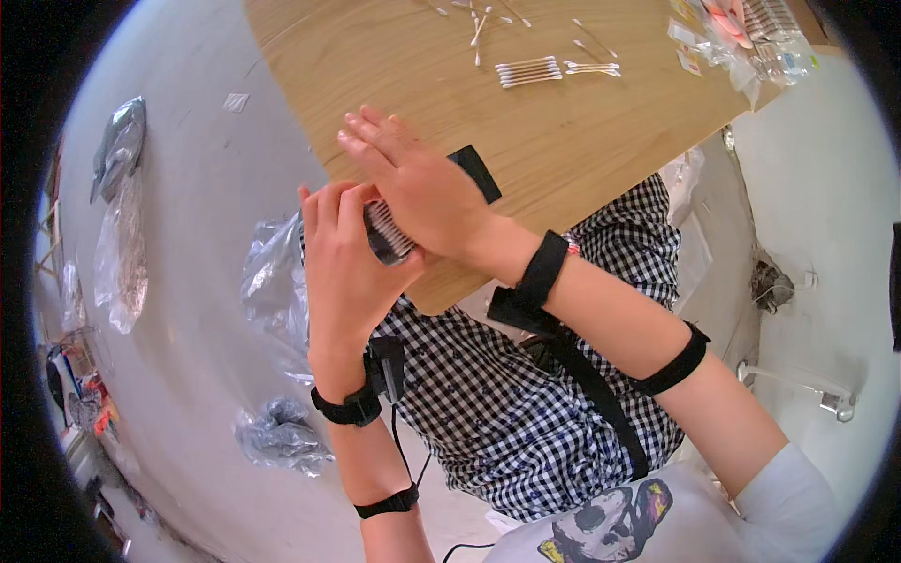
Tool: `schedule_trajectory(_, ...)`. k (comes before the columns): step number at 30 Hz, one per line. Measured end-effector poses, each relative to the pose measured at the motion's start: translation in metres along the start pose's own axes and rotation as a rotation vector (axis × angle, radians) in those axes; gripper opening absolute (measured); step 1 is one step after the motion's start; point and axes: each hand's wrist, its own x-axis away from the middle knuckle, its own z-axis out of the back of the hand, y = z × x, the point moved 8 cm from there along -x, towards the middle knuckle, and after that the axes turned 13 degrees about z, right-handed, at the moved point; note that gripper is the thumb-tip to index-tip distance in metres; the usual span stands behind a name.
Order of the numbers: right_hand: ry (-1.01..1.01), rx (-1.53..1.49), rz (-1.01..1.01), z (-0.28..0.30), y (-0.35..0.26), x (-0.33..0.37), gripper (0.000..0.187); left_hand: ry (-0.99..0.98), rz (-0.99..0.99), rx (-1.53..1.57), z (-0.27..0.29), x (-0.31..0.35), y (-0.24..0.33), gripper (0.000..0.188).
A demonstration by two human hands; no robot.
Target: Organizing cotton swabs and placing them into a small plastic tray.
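Over the table's near left corner, my left hand point(343, 253) is wrapped round a small dark container of cotton swabs point(387, 230), whose pale tips show in a row. My right hand point(422, 192) lies across the container with its fingers stretched out toward the far left, its palm side covering part of the swabs. How much the right palm presses on them is hidden. A flat black rectangular piece point(475, 174) shows just beyond the right hand, at the table top.
Farther back on the wooden table point(404, 56) lie a row of cotton swabs point(528, 71), a smaller row point(592, 68) and several loose ones. Clear plastic packs point(770, 47) sit at the far right corner. Crumpled plastic bags point(282, 436) lie on the floor at left.
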Motion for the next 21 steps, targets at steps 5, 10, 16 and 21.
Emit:
schedule_trajectory(5, 0.155, -0.222, -0.153, 0.000, 0.003, 0.000, 0.053, -0.058, 0.070, -0.102, -0.013, 0.005, -0.006, 0.078)
schedule_trajectory(10, 0.304, -0.183, -0.115, 0.068, 0.032, 0.022, 0.047, 0.078, 0.056, -0.140, -0.019, 0.034, 0.037, 0.097)
schedule_trajectory(16, 0.373, 0.327, -0.323, 0.193, 0.171, 0.099, 0.049, -0.119, 0.138, -0.355, -0.051, 0.045, 0.040, 0.102)
schedule_trajectory(21, 0.093, 0.626, -0.682, 0.279, 0.260, 0.169, 0.053, -0.040, 0.105, -0.225, -0.044, 0.043, 0.045, 0.084)
